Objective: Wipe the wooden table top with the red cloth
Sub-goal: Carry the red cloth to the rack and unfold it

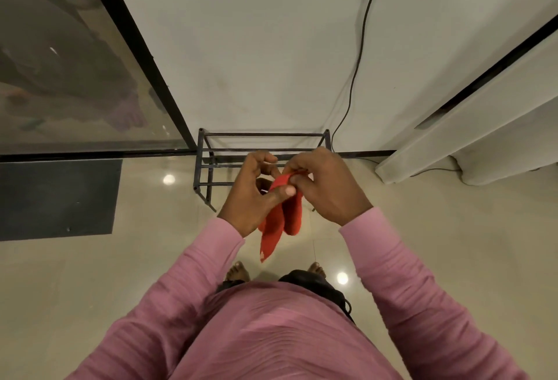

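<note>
Two hands [256, 195] [329, 189] — red cloth [290, 216] lengthwise downward

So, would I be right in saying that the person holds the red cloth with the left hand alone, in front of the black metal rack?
Not quite: both hands hold it. The head view shows the left hand and the right hand both pinching the red cloth at its top, so that it hangs between them, in front of the black metal rack.
</note>
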Tool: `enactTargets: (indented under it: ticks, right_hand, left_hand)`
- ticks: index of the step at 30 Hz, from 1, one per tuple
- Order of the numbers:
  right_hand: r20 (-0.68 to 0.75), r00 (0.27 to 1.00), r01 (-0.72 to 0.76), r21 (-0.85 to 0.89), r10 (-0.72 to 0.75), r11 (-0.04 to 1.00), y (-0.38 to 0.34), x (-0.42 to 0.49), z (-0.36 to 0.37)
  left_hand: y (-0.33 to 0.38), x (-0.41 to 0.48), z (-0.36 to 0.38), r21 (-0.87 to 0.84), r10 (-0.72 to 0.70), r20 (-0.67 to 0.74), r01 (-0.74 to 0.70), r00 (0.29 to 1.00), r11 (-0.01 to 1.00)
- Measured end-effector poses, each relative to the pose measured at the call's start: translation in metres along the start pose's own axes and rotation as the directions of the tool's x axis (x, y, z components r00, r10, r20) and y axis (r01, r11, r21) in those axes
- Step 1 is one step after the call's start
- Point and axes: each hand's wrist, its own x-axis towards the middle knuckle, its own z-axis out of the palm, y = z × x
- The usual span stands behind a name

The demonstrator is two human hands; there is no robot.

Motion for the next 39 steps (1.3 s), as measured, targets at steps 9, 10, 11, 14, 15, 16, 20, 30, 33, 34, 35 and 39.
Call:
enactTargets:
  ticks: [9, 10, 11, 14, 15, 16, 20, 30, 33, 34, 35, 39]
  right_hand:
    - [-0.185, 0.974, -0.017, 0.519, 0.132, 0.854, 0.017, 0.014, -0.009]
    - [-0.228, 0.958, -0.016, 0.562, 0.173, 0.827, 0.021, 0.018, -0.011]
    - [-0.268, 0.937, -0.021, 0.594, 0.222, 0.804, 0.028, 0.023, -0.013]
    - [-0.332, 0.868, -0.106, 0.602, 0.369, 0.792, 0.057, 0.034, -0.015]
    - [-0.337, 0.849, -0.137, 0.605, 0.407, 0.785, 0.067, 0.037, -0.015]
    - [-0.343, 0.832, -0.157, 0.608, 0.437, 0.778, 0.077, 0.039, -0.014]
    - [-0.38, 0.817, -0.164, 0.567, 0.433, 0.807, 0.111, 0.044, -0.008]
    - [-0.571, 0.731, 0.084, 0.619, 0.374, 0.781, 0.217, 0.062, 0.013]
    - [-0.631, 0.705, 0.144, 0.575, 0.324, 0.805, 0.24, 0.078, 0.035]
    - [-0.653, 0.691, 0.164, 0.559, 0.31, 0.813, 0.247, 0.084, 0.043]
    - [-0.676, 0.675, 0.191, 0.546, 0.294, 0.816, 0.256, 0.089, 0.051]
    - [-0.714, 0.653, 0.248, 0.516, 0.252, 0.82, 0.293, 0.108, 0.083]
  left_hand:
    - [-0.054, 0.009, -0.019, 0.513, -0.166, -0.053, 0.169, 0.985, 0.841]
    - [-0.057, 0.011, -0.023, 0.507, -0.177, -0.024, 0.165, 0.984, 0.846]
    - [-0.058, 0.014, -0.027, 0.513, -0.179, -0.016, 0.162, 0.984, 0.843]
    - [-0.061, 0.022, -0.039, 0.667, -0.087, -0.089, 0.125, 0.992, 0.734]
    - [-0.063, 0.023, -0.044, 0.729, -0.029, -0.089, 0.084, 0.996, 0.68]
    - [-0.063, 0.024, -0.049, 0.777, 0.021, -0.045, 0.022, 0.999, 0.629]
    - [-0.063, 0.042, -0.066, 0.937, -0.114, 0.171, -0.126, 0.979, 0.327]
    - [-0.117, 0.076, -0.118, 0.627, 0.119, -0.303, 0.104, 0.946, 0.772]
    - [-0.137, 0.1, -0.129, 0.516, 0.214, -0.308, -0.026, 0.927, 0.856]
    - [-0.144, 0.107, -0.129, 0.47, 0.229, -0.335, -0.048, 0.914, 0.881]
    - [-0.152, 0.114, -0.129, 0.435, 0.257, -0.362, -0.082, 0.896, 0.897]
    - [-0.191, 0.141, -0.13, 0.407, 0.338, -0.43, -0.155, 0.837, 0.9]
